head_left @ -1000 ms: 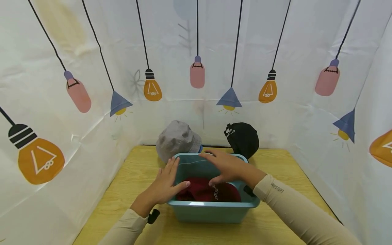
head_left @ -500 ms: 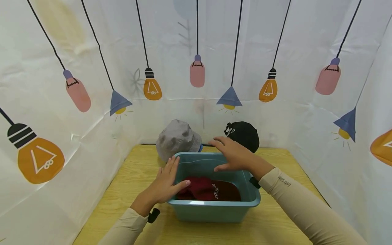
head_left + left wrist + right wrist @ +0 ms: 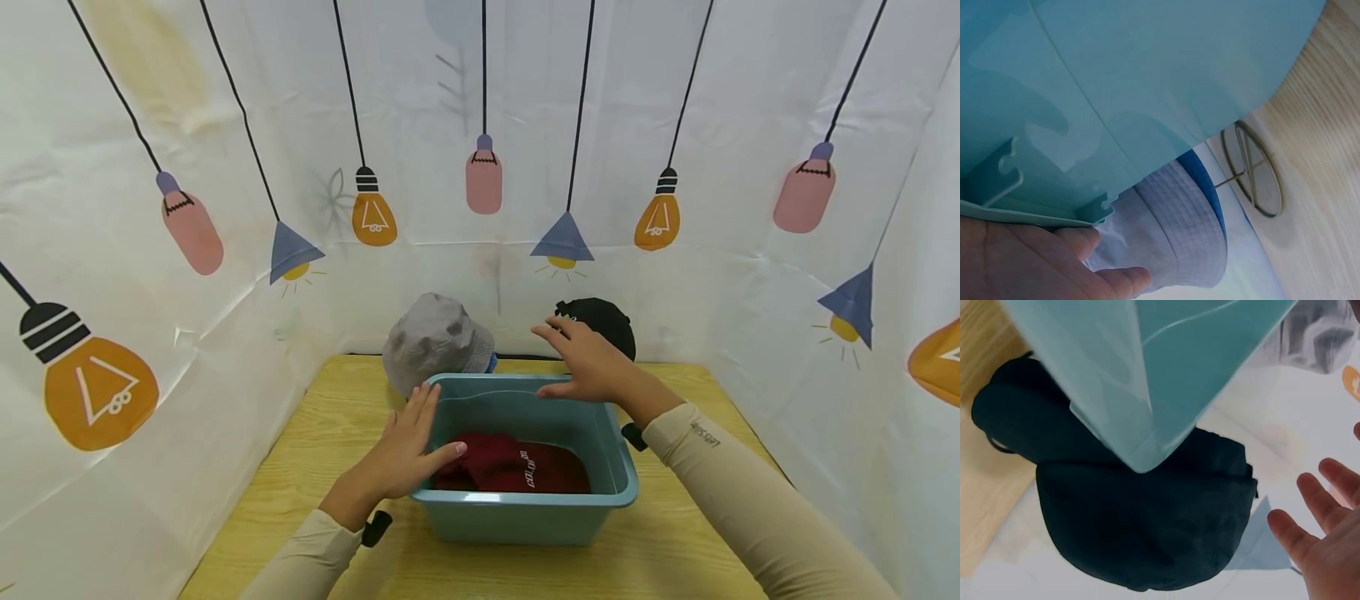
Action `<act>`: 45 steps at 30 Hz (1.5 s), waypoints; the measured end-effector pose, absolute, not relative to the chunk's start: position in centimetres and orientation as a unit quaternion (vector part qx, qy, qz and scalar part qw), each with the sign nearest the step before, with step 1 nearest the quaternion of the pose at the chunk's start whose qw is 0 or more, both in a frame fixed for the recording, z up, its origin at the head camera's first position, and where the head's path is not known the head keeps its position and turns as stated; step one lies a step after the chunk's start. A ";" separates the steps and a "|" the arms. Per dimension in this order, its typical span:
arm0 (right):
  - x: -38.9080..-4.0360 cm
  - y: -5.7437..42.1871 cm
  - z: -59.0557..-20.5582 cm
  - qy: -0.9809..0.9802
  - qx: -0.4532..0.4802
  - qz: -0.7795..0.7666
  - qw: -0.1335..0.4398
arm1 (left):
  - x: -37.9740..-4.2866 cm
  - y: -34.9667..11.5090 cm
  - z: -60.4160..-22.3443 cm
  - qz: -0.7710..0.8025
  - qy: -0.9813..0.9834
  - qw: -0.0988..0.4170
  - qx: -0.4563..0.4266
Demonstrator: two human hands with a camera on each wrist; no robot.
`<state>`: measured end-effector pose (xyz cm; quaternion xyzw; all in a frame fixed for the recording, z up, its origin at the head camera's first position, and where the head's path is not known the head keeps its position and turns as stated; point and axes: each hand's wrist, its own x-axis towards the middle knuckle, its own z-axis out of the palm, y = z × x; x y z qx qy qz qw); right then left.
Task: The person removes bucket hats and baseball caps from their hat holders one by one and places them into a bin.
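A blue-green plastic basin (image 3: 517, 521) stands on the table with a dark red cap (image 3: 487, 462) inside, white lettering on its front. My left hand (image 3: 397, 454) rests against the basin's left rim, fingers straight and thumb stretched over the inside. In the left wrist view the same hand (image 3: 1035, 265) touches the rim. Over the back right of the basin, my right hand (image 3: 596, 367) hovers with fingers apart, holding nothing. It partly covers a black cap (image 3: 611, 321) behind. The right wrist view shows that black cap (image 3: 1147, 525) beyond a basin corner, apart from the fingers.
A grey bucket hat (image 3: 435, 337) with a blue underside sits behind the basin at left. Below it, a metal wire stand (image 3: 1250, 169) shows in the left wrist view. White printed sheets (image 3: 480, 275) wall in the wooden table (image 3: 300, 467) at the back and sides.
My right hand has moved back and to the right, from over the red cap toward the black cap. The left hand and basin have stayed in place.
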<state>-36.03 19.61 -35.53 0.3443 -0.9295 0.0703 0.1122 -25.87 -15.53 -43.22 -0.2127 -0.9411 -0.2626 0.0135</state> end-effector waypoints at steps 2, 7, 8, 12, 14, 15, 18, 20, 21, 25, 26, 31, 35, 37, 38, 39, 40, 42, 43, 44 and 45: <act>-36.2 19.8 -35.5 -0.930 0.340 0.071 0.120 | -25.9 -15.5 -43.2 -0.261 -0.941 0.014 -0.214; -36.8 20.3 -35.4 -0.931 0.326 0.066 0.150 | -25.9 -15.7 -43.4 -0.255 -0.943 0.016 -0.213; -36.9 20.4 -35.3 -0.932 0.321 0.065 0.156 | -25.9 -15.8 -43.4 -0.253 -0.944 0.017 -0.212; -37.5 21.2 -35.3 -0.935 0.302 0.066 0.174 | -26.0 -15.8 -43.5 -0.254 -0.944 0.020 -0.211; -37.8 21.7 -35.3 -0.936 0.298 0.064 0.179 | -26.0 -15.7 -43.6 -0.256 -0.943 0.020 -0.211; -38.0 21.9 -35.3 -0.936 0.296 0.066 0.181 | -26.0 -15.7 -43.6 -0.256 -0.943 0.019 -0.212; -38.5 22.6 -35.4 -0.937 0.287 0.072 0.183 | -25.9 -15.7 -43.5 -0.257 -0.943 0.018 -0.212; -38.7 23.0 -35.5 -0.940 0.278 0.080 0.183 | -25.9 -15.7 -43.5 -0.256 -0.943 0.017 -0.210; -38.8 23.2 -35.5 -0.941 0.272 0.083 0.184 | -25.9 -15.7 -43.5 -0.255 -0.944 0.017 -0.210; -39.2 23.7 -35.6 -0.947 0.244 0.099 0.182 | -25.8 -15.7 -43.4 -0.255 -0.944 0.014 -0.211; -39.3 23.8 -35.6 -0.949 0.237 0.102 0.179 | -25.9 -15.7 -43.4 -0.255 -0.944 0.013 -0.211; -39.8 24.2 -35.6 -0.958 0.200 0.128 0.160 | -25.9 -15.7 -43.4 -0.256 -0.943 0.013 -0.210; -40.4 24.8 -35.9 -0.963 0.172 0.148 0.145 | -25.9 -15.7 -43.4 -0.258 -0.943 0.013 -0.211; -40.6 25.1 -36.1 -0.963 0.161 0.161 0.140 | -25.9 -15.7 -43.5 -0.257 -0.943 0.014 -0.211; -40.7 25.2 -36.1 -0.963 0.158 0.169 0.137 | -25.9 -15.7 -43.4 -0.257 -0.943 0.012 -0.210; -40.8 25.3 -36.2 -0.963 0.154 0.177 0.135 | -26.0 -15.7 -43.5 -0.255 -0.944 0.014 -0.210; -40.8 25.5 -36.3 -0.962 0.149 0.186 0.132 | -26.0 -15.7 -43.5 -0.256 -0.944 0.014 -0.210; -40.9 25.8 -36.4 -0.961 0.139 0.204 0.126 | -25.9 -15.6 -43.4 -0.258 -0.943 0.014 -0.210; -41.0 26.0 -36.5 -0.961 0.134 0.210 0.122 | -25.9 -15.6 -43.4 -0.260 -0.942 0.013 -0.210; -41.1 26.2 -36.7 -0.961 0.128 0.217 0.118 | -25.9 -15.5 -43.3 -0.261 -0.942 0.014 -0.211; -41.1 26.4 -36.8 -0.960 0.123 0.222 0.115 | -25.9 -15.5 -43.3 -0.261 -0.942 0.014 -0.212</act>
